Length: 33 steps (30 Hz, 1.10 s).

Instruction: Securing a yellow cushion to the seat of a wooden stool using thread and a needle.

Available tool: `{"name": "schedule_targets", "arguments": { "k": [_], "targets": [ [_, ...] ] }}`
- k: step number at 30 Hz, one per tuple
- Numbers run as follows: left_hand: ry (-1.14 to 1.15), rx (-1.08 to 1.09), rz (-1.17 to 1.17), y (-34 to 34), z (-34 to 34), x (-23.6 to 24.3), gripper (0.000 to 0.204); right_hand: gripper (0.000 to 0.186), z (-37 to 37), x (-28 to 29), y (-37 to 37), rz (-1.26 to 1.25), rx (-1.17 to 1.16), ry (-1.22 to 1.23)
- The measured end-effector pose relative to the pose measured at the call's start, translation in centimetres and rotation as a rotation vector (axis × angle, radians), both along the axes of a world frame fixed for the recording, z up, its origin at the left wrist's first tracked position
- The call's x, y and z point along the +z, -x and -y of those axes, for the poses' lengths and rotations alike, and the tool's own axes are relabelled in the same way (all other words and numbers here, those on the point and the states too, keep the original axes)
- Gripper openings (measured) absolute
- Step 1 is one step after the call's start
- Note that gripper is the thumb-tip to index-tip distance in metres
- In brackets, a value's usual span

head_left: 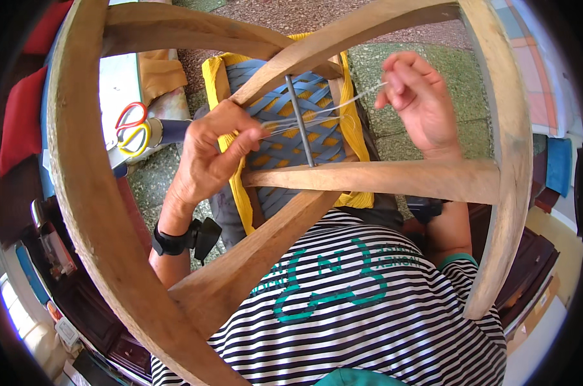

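An upturned wooden stool frame with curved, crossing legs surrounds my arms. Its underside faces up, showing woven blue webbing edged by yellow fabric. A thin metal rod spans the crossed legs. My left hand is closed on loose strands of white thread, at the left of the rod. Raised at the right, my right hand pinches one end of that thread, which runs taut between both hands across the rod. Whether a needle is in the right fingertips is too small to tell.
Scissors with red and yellow handles lie at the left beside a dark blue cylinder. A tan cloth piece is farther back. Red cushions are at far left. Thick stool legs rise on both sides of my arms.
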<state>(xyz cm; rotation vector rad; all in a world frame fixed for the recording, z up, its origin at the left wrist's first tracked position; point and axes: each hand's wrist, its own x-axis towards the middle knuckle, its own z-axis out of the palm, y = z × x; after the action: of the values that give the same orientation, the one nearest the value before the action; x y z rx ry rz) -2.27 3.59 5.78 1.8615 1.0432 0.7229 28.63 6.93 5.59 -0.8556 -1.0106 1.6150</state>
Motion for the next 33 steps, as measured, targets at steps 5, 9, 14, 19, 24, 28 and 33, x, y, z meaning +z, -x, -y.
{"name": "schedule_targets", "arguments": {
  "k": [5, 9, 14, 19, 24, 28, 33],
  "targets": [
    [0.499, 0.022, 0.674, -0.4, 0.4, -1.4, 0.020, 0.018, 1.3, -2.1, -1.3, 0.208, -0.049, 0.059],
    [0.255, 0.135, 0.281, -1.0, 0.4, -0.8, 0.017, 0.018, 1.8, -2.4, -2.0, 0.048, -0.164, 0.100],
    [0.062, 0.073, -0.135, -0.9, 0.5, 1.5, 0.007, 0.020, 1.4, -1.3, -2.8, -0.406, -0.075, 0.057],
    [-0.058, 0.107, -0.198, -0.5, 0.9, 2.1, 0.003, 0.022, 1.2, -1.0, -2.6, -0.536, 0.011, -0.022],
    [-0.143, 0.141, -0.250, -0.5, 1.1, 3.9, 0.002, 0.023, 1.4, -0.2, -2.1, -0.545, -0.007, 0.021],
    [-0.206, 0.222, -0.292, 0.3, 1.3, 5.3, 0.003, 0.021, 1.3, -0.2, -2.0, -0.344, 0.056, -0.047],
    [-0.190, 0.331, -0.250, 1.2, 2.0, 5.9, 0.003, 0.020, 1.9, 0.2, -0.9, -0.215, 0.114, 0.055]
  ]
}}
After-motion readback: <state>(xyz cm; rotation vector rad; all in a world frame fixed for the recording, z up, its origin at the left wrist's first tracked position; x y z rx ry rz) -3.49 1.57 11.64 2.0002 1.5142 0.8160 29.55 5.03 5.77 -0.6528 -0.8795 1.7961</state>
